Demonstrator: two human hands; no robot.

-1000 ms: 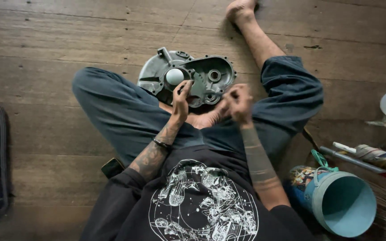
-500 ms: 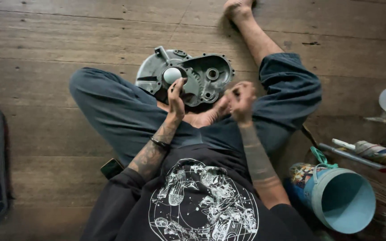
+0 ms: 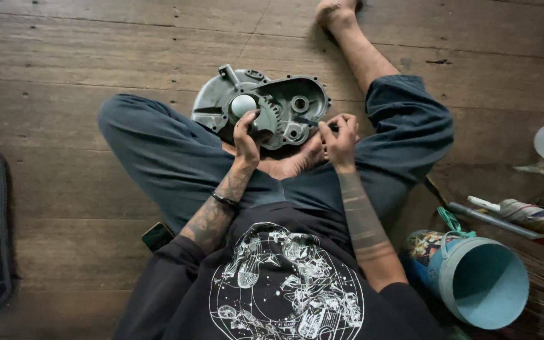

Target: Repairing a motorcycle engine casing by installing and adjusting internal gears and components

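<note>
Grey metal gear housing (image 3: 266, 107), toothed gear inside

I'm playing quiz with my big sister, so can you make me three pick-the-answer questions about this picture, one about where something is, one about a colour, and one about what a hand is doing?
1. Where does the grey metal casing lie?
A. On the wooden floor between the person's legs
B. Inside the bucket
C. On a shelf

2. What colour is the inside of the tipped bucket?
A. Red
B. Light blue
C. Yellow

3. What is the left hand doing?
A. Lying flat on the floor
B. Holding the phone
C. Touching the casing at the gear beside the pale round part

Answers: 1 A, the casing sits on the planks in front of the crossed legs. 2 B, the bucket's open mouth shows light blue. 3 C, its fingers rest there, while the right hand pinches a thin dark tool against the casing.
</note>
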